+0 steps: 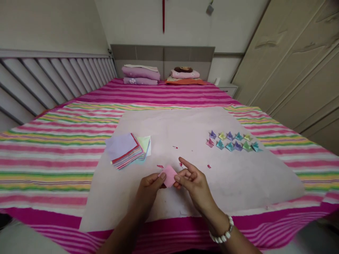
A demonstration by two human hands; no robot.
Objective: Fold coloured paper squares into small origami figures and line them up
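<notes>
Pink paper (pixel 170 177), a small square, over the near half of the pale sheet (pixel 169 127). Left hand (pixel 148 186): thumb and fingers pinching its left corner. Right hand (pixel 195 182): thumb and fingers at the right corner, index extended. Red bits (pixel 160 166) just beyond, too small to identify. Paper stack (pixel 120 146) left; folded paper shapes (pixel 230 146) right, two rows.

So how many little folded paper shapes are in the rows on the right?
11 pointed, folded-paper shapes, in two rows on the right of the pale rectangular sheet. Far row, left to right: purple, yellow, purple, blue, yellow. Near row: pink, blue, blue, purple, green, blue.
</notes>
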